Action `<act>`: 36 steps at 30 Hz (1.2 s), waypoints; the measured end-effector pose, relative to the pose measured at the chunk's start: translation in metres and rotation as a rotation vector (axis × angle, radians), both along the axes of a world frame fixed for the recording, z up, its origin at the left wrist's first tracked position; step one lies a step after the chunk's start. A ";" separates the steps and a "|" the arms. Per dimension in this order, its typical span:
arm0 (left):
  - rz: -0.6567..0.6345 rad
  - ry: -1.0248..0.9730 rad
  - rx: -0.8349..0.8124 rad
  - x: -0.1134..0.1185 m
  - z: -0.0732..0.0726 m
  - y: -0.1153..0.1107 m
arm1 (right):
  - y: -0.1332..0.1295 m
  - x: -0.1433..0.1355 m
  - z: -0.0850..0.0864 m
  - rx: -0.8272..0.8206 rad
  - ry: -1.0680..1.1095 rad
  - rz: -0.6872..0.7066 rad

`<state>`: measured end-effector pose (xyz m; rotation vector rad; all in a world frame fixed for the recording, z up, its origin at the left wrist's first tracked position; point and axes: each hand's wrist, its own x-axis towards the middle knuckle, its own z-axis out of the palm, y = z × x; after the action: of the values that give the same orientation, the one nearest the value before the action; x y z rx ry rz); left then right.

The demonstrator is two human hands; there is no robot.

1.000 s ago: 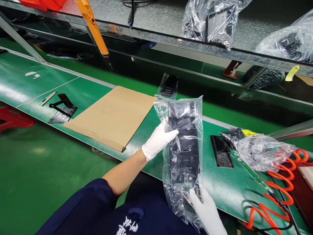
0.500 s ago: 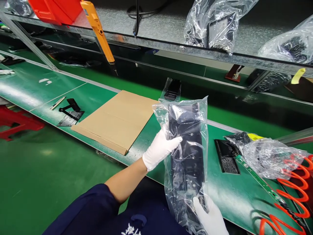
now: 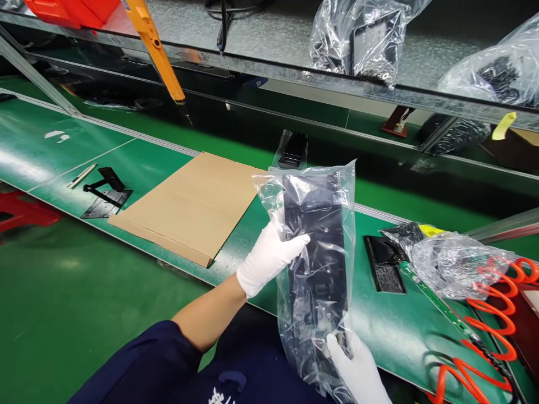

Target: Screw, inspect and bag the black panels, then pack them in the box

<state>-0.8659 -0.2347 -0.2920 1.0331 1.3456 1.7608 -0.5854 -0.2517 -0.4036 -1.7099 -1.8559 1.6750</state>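
A flat cardboard sheet [image 3: 189,205] lies on the green bench [image 3: 63,151], with a black bracket [image 3: 105,193] to its left. Right of it sit a small black plate [image 3: 384,270], a crumpled plastic bag [image 3: 457,264] and an orange coiled hose [image 3: 484,336]. A yellow screwdriver [image 3: 155,47] hangs above

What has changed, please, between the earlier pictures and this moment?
Very little: the bagged black part shifted only slightly in view, mostly as the camera moved. Left hand keeps its grip on the bag's side, right hand on its lower end. The cardboard sheet stayed put.
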 end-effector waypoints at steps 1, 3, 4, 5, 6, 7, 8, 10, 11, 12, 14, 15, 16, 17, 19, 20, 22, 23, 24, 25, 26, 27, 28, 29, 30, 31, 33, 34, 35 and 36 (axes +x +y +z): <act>-0.006 -0.003 0.002 0.000 0.000 0.002 | 0.000 0.000 -0.001 0.002 -0.001 -0.013; -0.025 -0.021 0.012 -0.003 -0.003 0.004 | -0.001 0.000 0.000 0.020 0.009 -0.031; -0.032 -0.031 0.020 -0.005 -0.005 0.006 | -0.001 -0.001 0.002 0.042 0.019 -0.039; -0.035 -0.036 0.027 -0.008 -0.007 0.007 | -0.002 -0.003 0.006 0.066 0.030 -0.042; -0.036 -0.036 0.036 -0.011 -0.009 0.008 | -0.002 -0.005 0.010 0.086 0.047 -0.039; -0.033 -0.029 0.043 -0.013 -0.012 0.008 | -0.001 -0.007 0.014 0.099 0.068 -0.032; -0.025 -0.020 0.048 -0.015 -0.014 0.009 | -0.001 -0.009 0.018 0.103 0.089 -0.020; -0.008 -0.010 0.050 -0.018 -0.015 0.010 | 0.001 -0.011 0.024 0.089 0.111 0.002; -0.003 -0.013 0.049 -0.018 -0.015 0.011 | 0.002 -0.011 0.025 0.079 0.107 0.003; -0.005 -0.017 0.046 -0.017 -0.015 0.012 | 0.003 -0.011 0.025 0.070 0.099 0.000; -0.039 -0.023 0.049 -0.015 -0.013 0.014 | 0.005 -0.009 0.023 0.046 0.097 -0.013; -0.061 -0.025 0.051 -0.015 -0.012 0.015 | 0.006 -0.008 0.023 0.038 0.106 -0.019; -0.078 -0.022 0.050 -0.015 -0.013 0.016 | 0.006 -0.007 0.023 0.033 0.115 -0.018; -0.087 -0.015 0.047 -0.015 -0.014 0.017 | 0.007 -0.007 0.023 0.029 0.121 -0.017; -0.073 0.014 0.045 -0.019 -0.019 0.019 | 0.006 -0.007 0.027 0.019 0.124 -0.016; -0.058 0.030 0.044 -0.021 -0.022 0.020 | 0.006 -0.007 0.030 0.010 0.129 -0.013; -0.026 0.051 0.042 -0.027 -0.030 0.022 | 0.005 -0.008 0.035 -0.003 0.156 -0.007; -0.013 0.053 0.038 -0.029 -0.033 0.022 | 0.005 -0.009 0.037 -0.003 0.173 -0.004; -0.005 0.053 0.030 -0.031 -0.036 0.023 | 0.005 -0.009 0.039 -0.002 0.186 0.000; -0.001 0.054 0.021 -0.033 -0.038 0.024 | 0.006 -0.010 0.040 -0.004 0.195 0.004; -0.001 0.059 0.015 -0.034 -0.039 0.025 | 0.007 -0.010 0.041 -0.011 0.201 0.007; -0.004 0.065 0.011 -0.034 -0.039 0.025 | 0.008 -0.010 0.043 -0.025 0.205 0.009; -0.009 0.073 0.010 -0.034 -0.038 0.026 | 0.010 -0.010 0.044 -0.042 0.211 0.008; -0.014 0.079 0.012 -0.033 -0.037 0.027 | 0.012 -0.009 0.045 -0.056 0.217 0.006; -0.017 0.082 0.018 -0.031 -0.036 0.028 | 0.013 -0.009 0.046 -0.063 0.223 0.001; -0.019 0.083 0.025 -0.030 -0.034 0.028 | 0.014 -0.009 0.047 -0.064 0.230 0.000; -0.020 0.076 0.037 -0.026 -0.032 0.028 | 0.014 -0.007 0.049 -0.046 0.245 0.018; -0.016 0.068 0.041 -0.025 -0.031 0.028 | 0.012 -0.006 0.049 -0.021 0.255 0.026; -0.011 0.054 0.047 -0.024 -0.030 0.027 | 0.011 -0.005 0.049 0.021 0.260 0.028; -0.007 0.031 0.054 -0.024 -0.030 0.027 | 0.008 -0.003 0.048 0.095 0.258 0.016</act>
<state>-0.8895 -0.2075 -0.3217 1.0975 1.3179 1.7913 -0.5883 -0.2433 -0.3555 -1.3732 -1.8013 1.6912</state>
